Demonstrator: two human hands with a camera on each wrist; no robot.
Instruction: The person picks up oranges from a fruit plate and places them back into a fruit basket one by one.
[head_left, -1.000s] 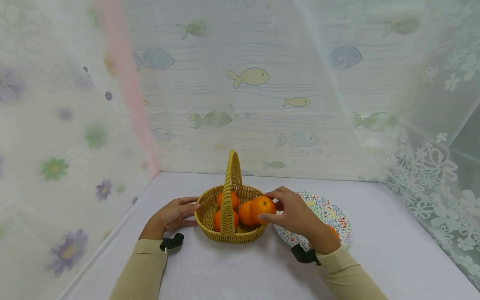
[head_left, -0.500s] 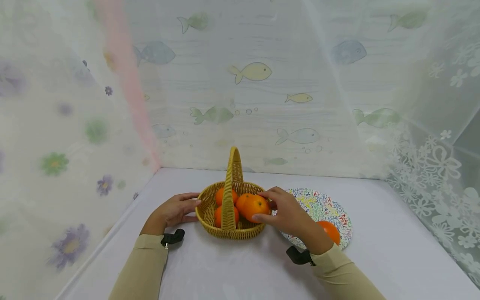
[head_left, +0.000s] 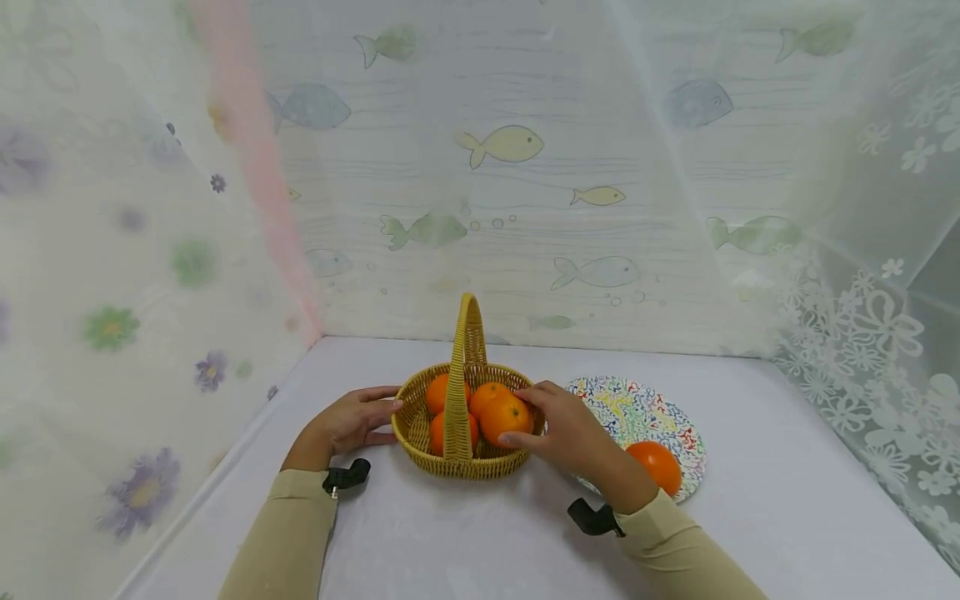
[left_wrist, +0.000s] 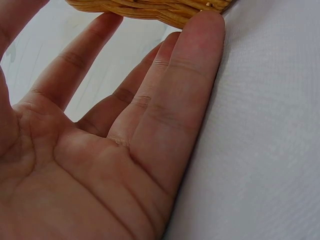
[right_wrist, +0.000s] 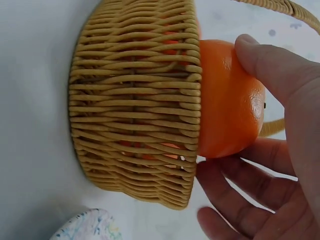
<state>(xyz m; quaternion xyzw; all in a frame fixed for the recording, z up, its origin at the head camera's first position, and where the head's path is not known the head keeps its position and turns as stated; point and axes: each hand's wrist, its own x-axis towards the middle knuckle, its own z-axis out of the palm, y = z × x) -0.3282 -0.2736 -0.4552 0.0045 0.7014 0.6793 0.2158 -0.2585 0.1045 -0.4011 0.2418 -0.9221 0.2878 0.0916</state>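
My right hand [head_left: 573, 429] pinches an orange [head_left: 506, 419] between thumb and fingers, at the right side of a yellow wicker basket [head_left: 468, 471]. In the right wrist view the held orange [right_wrist: 230, 100] bulges above the woven rim, thumb on one side and fingertips on the other. Three more oranges lie in the basket, one of them [head_left: 489, 394] right behind the held one. Straight fingers of my left hand [head_left: 352, 422] rest against the basket's left side. In the left wrist view its fingertips [left_wrist: 202, 30] meet the wicker [left_wrist: 145, 10].
To the right, a round plate [head_left: 622, 400] with a colourful squiggle pattern carries another orange [head_left: 657, 467], partly behind my right forearm. The basket's tall handle [head_left: 457, 375] arches over its middle. A white cloth [head_left: 450, 542] covers the table, and fish-printed curtains [head_left: 480, 208] hang behind.
My right hand has carried the orange left and slightly down, from over the basket's right rim in among the others. More of the plate's orange shows. The left hand stays at the basket.
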